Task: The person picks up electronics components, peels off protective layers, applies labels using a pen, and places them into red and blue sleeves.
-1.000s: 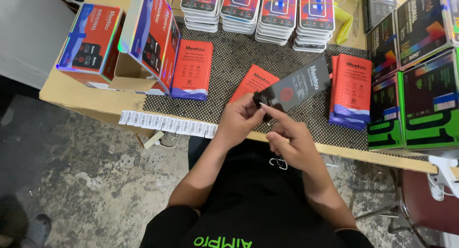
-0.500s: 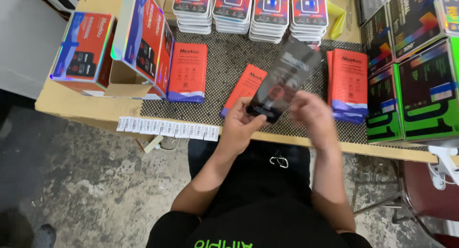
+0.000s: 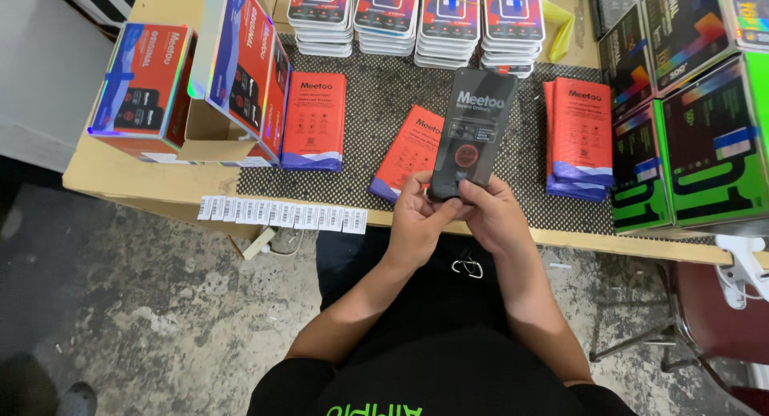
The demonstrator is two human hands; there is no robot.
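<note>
Item: black flat package (image 3: 473,134), held upright above the desk's (image 3: 120,175) near edge.
Left hand (image 3: 416,220) and right hand (image 3: 493,216) grasped its bottom end only; so low a pinch risked tipping onto the red package (image 3: 412,147).

Slim pack (image 3: 473,131) was black, red circle on it. Flat packs (image 3: 315,121) were red, purple-white base. Mat (image 3: 384,95) was black-white speckled. Boxes (image 3: 713,143) were green-black. Tabletop (image 3: 120,171) was tan.
</note>
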